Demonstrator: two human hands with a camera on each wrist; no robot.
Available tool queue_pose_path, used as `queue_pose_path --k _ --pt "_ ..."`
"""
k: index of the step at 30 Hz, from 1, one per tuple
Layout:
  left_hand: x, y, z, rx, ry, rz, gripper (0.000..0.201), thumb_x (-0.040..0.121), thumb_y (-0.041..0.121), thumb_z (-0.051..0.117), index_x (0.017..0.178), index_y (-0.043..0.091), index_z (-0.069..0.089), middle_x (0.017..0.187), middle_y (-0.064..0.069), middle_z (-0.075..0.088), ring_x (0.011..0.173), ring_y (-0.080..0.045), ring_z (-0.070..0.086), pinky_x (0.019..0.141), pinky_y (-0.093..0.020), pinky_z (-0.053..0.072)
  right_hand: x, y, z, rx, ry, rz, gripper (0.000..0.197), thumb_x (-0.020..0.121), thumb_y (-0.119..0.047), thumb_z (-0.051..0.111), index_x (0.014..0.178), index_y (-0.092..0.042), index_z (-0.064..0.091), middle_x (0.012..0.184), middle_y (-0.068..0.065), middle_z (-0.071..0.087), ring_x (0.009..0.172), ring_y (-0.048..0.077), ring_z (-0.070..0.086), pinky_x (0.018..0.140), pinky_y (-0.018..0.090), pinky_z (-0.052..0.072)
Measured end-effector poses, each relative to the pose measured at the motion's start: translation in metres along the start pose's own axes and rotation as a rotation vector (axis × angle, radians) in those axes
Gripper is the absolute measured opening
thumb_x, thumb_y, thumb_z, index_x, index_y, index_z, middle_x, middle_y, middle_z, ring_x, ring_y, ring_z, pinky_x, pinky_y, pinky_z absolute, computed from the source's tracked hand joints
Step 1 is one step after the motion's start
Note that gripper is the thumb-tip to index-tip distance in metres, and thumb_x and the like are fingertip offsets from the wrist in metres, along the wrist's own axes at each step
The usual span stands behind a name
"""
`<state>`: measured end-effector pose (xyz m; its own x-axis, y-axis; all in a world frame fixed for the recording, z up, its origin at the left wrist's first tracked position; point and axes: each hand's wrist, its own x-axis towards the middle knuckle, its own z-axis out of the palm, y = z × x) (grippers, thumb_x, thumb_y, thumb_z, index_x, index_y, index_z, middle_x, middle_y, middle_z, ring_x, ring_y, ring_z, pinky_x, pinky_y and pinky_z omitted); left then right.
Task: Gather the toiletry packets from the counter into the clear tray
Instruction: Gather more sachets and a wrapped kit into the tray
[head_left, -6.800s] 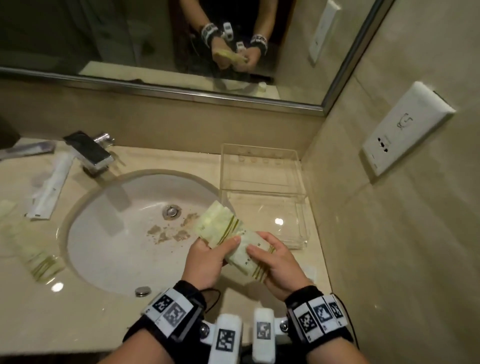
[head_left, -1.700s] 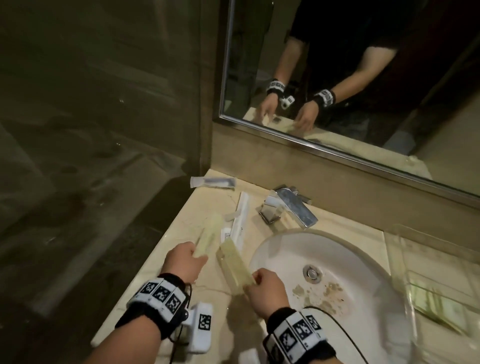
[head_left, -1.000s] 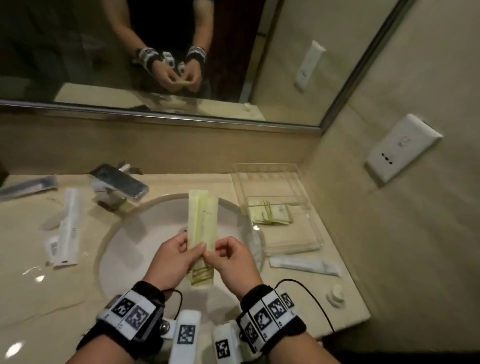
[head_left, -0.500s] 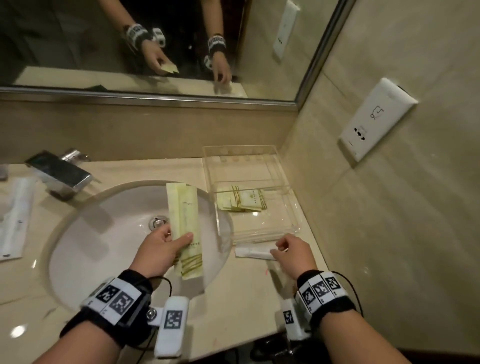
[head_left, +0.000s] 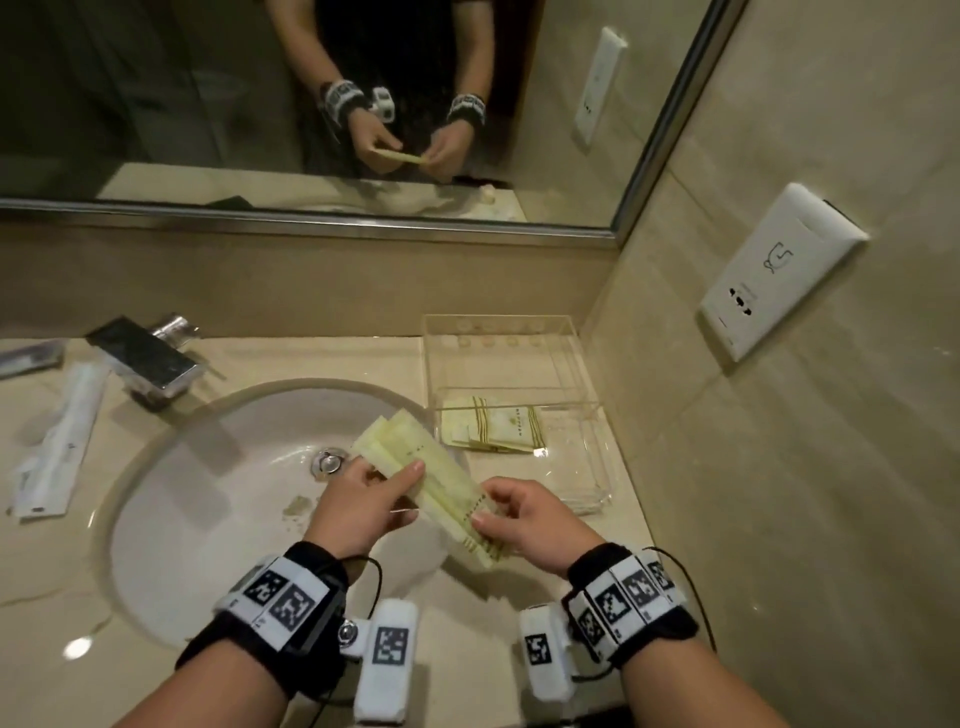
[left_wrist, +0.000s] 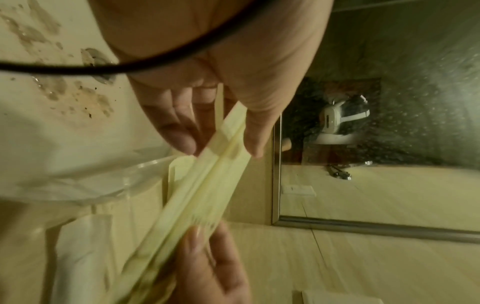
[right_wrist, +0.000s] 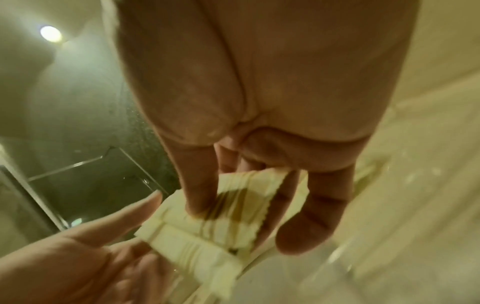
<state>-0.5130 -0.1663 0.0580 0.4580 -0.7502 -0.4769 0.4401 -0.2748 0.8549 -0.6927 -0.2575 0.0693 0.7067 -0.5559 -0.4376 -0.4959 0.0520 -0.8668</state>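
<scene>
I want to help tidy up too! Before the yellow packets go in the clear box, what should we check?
1. Both hands hold the long yellow packets: ok, left hand and right hand pinch them.
2. Clear tray has room: ok, only a few packets lie inside.
3. Way to the tray is free: ok.
4. Held packets lined up: not ok, their far ends fan apart.
5. Counter finished: not ok, a white packet lies left of the sink.

Head view: we look down and forward over the sink (head_left: 218, 499) toward the mirror (head_left: 311, 104). Both wrist views sit close behind the fingers; all three share the yellow packets (head_left: 436, 483) mid-frame.
</scene>
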Motion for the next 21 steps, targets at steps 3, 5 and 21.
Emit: queue_pose_path --k 3,5,21 --pt "0.01 -0.001 0.012 -0.081 0.008 -0.039 0.005 0.085 0.007 0.069 0.089 0.005 0.068 0.081 -0.013 0.072 0.067 -0.023 0.066 0.057 -0.025 0.059 -0.001 -0.006 -0.03 -0.31 0.011 0.008 0.015 0.093 -0.025 0.058 0.107 -0.025 0.062 0.093 -0.006 0.069 0.083 0.009 0.066 0.08 0.03 0.055" --pt "0.017 -0.006 0.028 -0.104 0.015 -0.058 0.006 0.085 0.005 0.07 0.09 0.004 0.068 0.084 -0.017 0.073 0.067 -0.026 0.068 0.055 -0.025 0.059 0.005 -0.011 -0.043 -0.533 0.066 -0.02 0.031 0.09 -0.029 0.062 0.119 -0.024 0.055 0.099 -0.007 0.065 0.083 0.008 0.062 0.077 0.025 0.051" --pt "0.091 -0.032 0.096 0.032 0.052 -0.156 0.014 0.086 0.008 0.066 0.075 0.003 0.059 0.051 -0.012 0.062 0.049 -0.025 0.056 0.066 -0.039 0.052 0.092 0.042 -0.087 -1.065 0.276 -0.163 0.034 0.085 -0.009 0.058 0.116 -0.021 0.055 0.106 0.005 0.064 0.1 0.025 0.057 0.078 0.036 0.052"
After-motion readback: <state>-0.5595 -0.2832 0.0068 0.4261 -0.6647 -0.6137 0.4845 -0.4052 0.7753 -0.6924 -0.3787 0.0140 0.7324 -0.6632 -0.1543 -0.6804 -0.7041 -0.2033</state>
